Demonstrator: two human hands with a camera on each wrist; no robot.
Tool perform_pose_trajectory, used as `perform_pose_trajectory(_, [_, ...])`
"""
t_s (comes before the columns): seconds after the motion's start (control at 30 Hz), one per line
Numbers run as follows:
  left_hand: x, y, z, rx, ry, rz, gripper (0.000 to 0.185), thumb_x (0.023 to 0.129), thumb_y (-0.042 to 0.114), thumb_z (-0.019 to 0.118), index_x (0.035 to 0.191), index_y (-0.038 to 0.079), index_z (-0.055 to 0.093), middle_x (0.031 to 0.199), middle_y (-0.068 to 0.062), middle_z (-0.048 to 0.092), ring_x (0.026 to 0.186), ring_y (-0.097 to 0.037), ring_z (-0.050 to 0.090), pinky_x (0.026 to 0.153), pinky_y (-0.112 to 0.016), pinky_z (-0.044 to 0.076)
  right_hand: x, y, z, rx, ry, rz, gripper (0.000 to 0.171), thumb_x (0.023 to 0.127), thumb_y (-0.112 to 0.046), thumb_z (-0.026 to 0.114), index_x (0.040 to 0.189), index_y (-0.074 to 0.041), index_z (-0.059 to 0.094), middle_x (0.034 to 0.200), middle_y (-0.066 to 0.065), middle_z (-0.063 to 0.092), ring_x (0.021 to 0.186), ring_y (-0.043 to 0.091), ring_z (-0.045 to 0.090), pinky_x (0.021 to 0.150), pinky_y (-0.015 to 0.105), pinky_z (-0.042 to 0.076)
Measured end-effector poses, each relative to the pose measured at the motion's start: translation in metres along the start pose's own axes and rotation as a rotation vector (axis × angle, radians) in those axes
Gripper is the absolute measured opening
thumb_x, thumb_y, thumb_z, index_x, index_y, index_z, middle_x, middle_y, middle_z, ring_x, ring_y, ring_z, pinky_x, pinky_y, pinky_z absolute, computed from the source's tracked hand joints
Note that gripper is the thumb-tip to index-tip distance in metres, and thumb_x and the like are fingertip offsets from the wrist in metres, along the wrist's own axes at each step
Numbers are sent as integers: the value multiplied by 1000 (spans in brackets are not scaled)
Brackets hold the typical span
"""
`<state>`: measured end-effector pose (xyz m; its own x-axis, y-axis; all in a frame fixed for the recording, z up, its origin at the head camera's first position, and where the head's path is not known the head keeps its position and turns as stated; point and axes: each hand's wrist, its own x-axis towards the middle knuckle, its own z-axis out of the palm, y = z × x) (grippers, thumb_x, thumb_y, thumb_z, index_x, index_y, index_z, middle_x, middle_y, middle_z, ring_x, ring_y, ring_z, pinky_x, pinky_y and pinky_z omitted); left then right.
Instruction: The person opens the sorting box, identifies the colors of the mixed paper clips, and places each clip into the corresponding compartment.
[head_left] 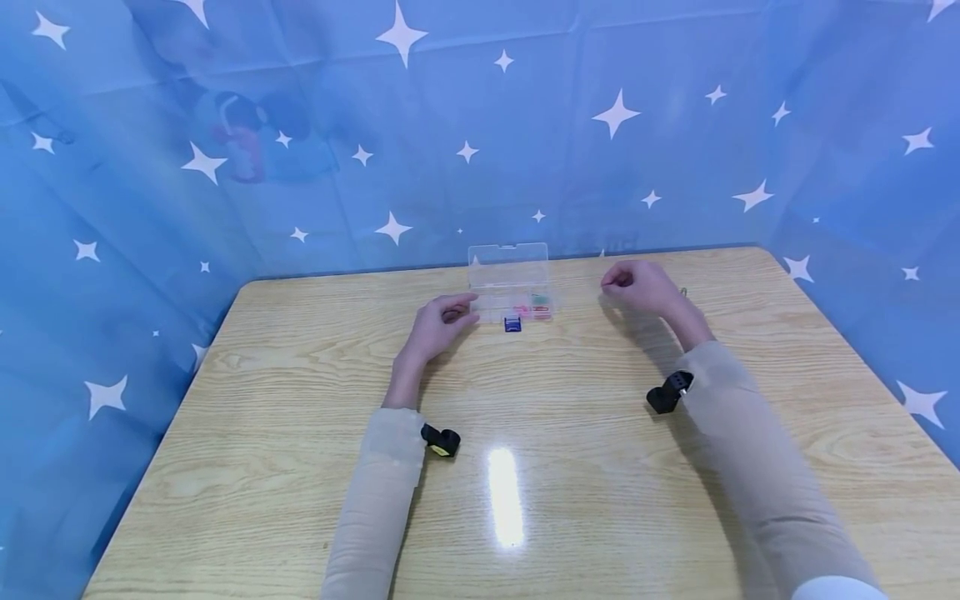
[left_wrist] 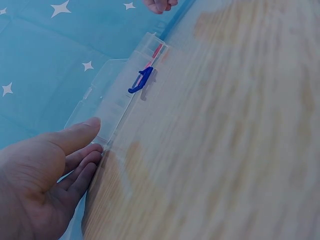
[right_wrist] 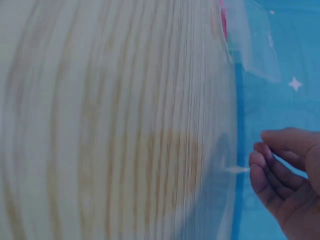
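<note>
Two hands at a clear box on the table

Left hand [head_left: 441, 323] rests with relaxed fingers touching the left end of the clear plastic box [head_left: 512, 287] (lid up, blue latch [head_left: 512, 324] at its front); right hand [head_left: 636, 286], loosely curled, pinches something small and pale, well right of the box, above the wooden table [head_left: 300, 433].

Even, bright overhead light leaves a white glare streak on the tabletop [head_left: 505, 497] in the head view, with soft shadows beside both forearms. That view bows at its edges. Both wrist views are blurred, the wood grain smeared.
</note>
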<state>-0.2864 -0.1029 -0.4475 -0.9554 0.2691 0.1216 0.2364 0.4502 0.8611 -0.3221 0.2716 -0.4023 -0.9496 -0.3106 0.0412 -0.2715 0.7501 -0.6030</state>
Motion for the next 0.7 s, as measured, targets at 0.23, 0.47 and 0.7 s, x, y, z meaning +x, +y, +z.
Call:
perform_pose_trajectory(0.23, [0,0,0,2,3,-6,41,99,19,68,139,9,63,129,-14,64,120,-26,61,105,-34,50,-9,16,-10,1,11,17,21,99,-10,63,110,7,68,101,21,67,90,29,61,76,31,50])
perform_pose_trajectory(0.47, [0,-2,0,-3,0,-5,41,100,18,68,139,9,62,129,-14,64,121,-27,60,105,-35,50,-16,32,-19,-15,12,79,24,100,-13,62,114,6,66,104,22,67,93,32,62,74,33,52])
perform_pose_trajectory(0.7, [1,-1,1,-7,3,-4,41,99,18,68,139,8,63,129,-14,64,121,-27,61,105,-35,50,-26,46,-30,-28,17,154,29,102,-20,59,118,5,63,110,27,64,90,35,63,67,34,52])
